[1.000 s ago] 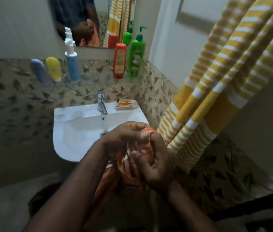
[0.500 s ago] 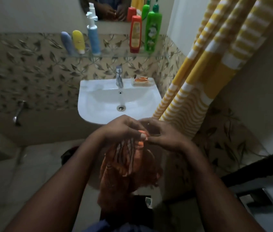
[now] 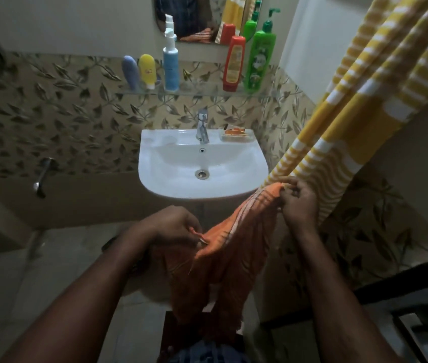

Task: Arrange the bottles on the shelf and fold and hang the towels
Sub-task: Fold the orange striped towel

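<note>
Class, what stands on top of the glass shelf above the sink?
On the glass shelf stand five bottles: blue tube, yellow tube, blue pump bottle, red bottle, green pump bottle. Nothing is covered.

Small bathroom, dim light. Upper wall (image 3: 63, 24) plain off-white; below it a band of beige leaf-pattern tiles (image 3: 58, 121). White wall-mounted basin (image 3: 244, 176) centred, chrome tap (image 3: 202, 127) at its back edge, drain (image 3: 201, 174) in the bowl, soap dish (image 3: 235, 134) on the rim right of the tap. Mirror (image 3: 194, 19) above, bottom edge rounded. Second chrome wall tap (image 3: 41, 176) low on the left, well apart from the basin. Floor (image 3: 37, 271) light grey tile. Dark rail or frame (image 3: 404, 279) at lower right, detail unclear. Plain pale wall (image 3: 417, 166) on the right side.
</note>
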The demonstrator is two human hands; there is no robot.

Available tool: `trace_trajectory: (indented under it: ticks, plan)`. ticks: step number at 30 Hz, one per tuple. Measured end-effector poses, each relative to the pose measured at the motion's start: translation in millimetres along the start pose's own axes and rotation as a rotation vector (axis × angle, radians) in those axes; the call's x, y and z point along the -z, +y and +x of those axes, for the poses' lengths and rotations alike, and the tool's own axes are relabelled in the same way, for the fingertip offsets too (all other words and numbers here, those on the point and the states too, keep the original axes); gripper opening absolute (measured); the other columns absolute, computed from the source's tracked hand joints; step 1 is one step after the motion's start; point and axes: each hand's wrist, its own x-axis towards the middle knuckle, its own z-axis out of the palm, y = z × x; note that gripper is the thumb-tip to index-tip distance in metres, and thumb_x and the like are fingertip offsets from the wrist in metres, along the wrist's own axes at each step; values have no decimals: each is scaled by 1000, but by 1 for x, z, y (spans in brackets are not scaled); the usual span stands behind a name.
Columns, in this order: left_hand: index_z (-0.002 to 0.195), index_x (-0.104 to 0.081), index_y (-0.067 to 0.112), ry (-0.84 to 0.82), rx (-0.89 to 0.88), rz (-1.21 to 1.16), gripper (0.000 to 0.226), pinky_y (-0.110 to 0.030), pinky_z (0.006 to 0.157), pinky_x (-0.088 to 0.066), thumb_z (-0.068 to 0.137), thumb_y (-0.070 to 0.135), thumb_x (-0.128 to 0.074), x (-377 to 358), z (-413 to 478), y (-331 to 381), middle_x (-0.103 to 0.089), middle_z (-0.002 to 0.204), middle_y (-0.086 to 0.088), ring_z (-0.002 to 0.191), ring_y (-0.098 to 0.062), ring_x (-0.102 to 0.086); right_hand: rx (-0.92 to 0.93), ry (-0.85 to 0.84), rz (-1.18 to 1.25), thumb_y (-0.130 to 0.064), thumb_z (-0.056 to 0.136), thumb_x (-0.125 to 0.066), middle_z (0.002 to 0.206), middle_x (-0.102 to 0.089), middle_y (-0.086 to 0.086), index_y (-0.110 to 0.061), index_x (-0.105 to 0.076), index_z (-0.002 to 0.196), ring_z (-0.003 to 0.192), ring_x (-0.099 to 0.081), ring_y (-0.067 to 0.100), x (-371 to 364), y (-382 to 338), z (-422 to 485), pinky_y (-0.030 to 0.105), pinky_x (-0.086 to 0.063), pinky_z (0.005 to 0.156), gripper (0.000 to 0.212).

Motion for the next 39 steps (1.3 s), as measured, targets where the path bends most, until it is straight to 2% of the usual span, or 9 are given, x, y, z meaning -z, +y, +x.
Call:
trace_trajectory:
  ticks: [5,8,11,17,22,28,32,37,39]
  plan:
    - [93,-79,24,336,11,-301,29,-35,86,-53,82,49,-68,-3,20,-4,-75,93,5,92,-15,-69,317,-61,-332,-19,88,-79,81,-76,-6,-17,-82,95,77,-70,11,-2,-8,-11,27,-53,73,8]
    - [79,-70,9,470,45,-862,23,-37,79,-45,74,32,-68,1,26,1,-68,84,-8,83,-21,-60,306,-112,-298,-20,90,-79,88,-76,1,-14,-82,85,85,-72,18,1,-8,-12,28,-52,75,8]
    - [97,-69,-9,532,108,-1224,32,-44,84,-47,80,17,-70,3,31,1,-69,94,-23,88,-31,-62,145,-103,-99,-22,87,-72,81,-71,0,-26,-76,73,82,-65,20,0,-2,-12,33,-50,77,15]
    - [107,-67,18,511,51,-780,26,-34,79,-51,105,43,-59,4,33,20,-74,102,-5,89,-17,-68,88,20,33,-6,103,-59,65,-55,-5,-21,-61,71,55,-47,-5,-6,-10,-25,20,-41,58,35]
    - [123,-74,20,12,-83,-587,37,-32,97,-57,92,40,-79,-4,32,40,-78,117,3,110,-15,-73,179,-80,157,-8,105,-56,69,-57,-14,-19,-63,81,64,-50,-4,-19,-27,-28,17,-43,62,28]
    - [110,-76,2,183,-69,-1154,21,-42,91,-58,92,14,-75,-18,38,43,-77,105,-20,96,-34,-71,321,19,139,-17,101,-57,73,-63,-22,-28,-63,83,73,-53,-8,-7,-28,-30,16,-45,70,21]
    - [106,-77,1,310,-70,-1175,17,-35,79,-62,94,13,-73,0,35,55,-79,98,-16,87,-29,-75,196,-304,121,-20,100,-61,78,-71,-16,-26,-74,81,72,-60,-4,6,-12,-35,18,-48,67,24]
    - [94,-82,6,205,-140,-905,11,-33,73,-55,89,14,-77,7,32,85,-76,88,-19,79,-24,-72,194,-505,28,-31,88,-78,119,-75,1,-18,-69,122,108,-73,16,-1,-17,-32,32,-60,90,37]
    - [89,-82,5,195,-140,-907,9,-30,70,-51,88,11,-75,9,31,91,-72,80,-20,74,-22,-68,142,-585,145,-28,85,-82,107,-75,12,-14,-72,114,97,-72,22,-1,-24,-29,32,-58,85,34]
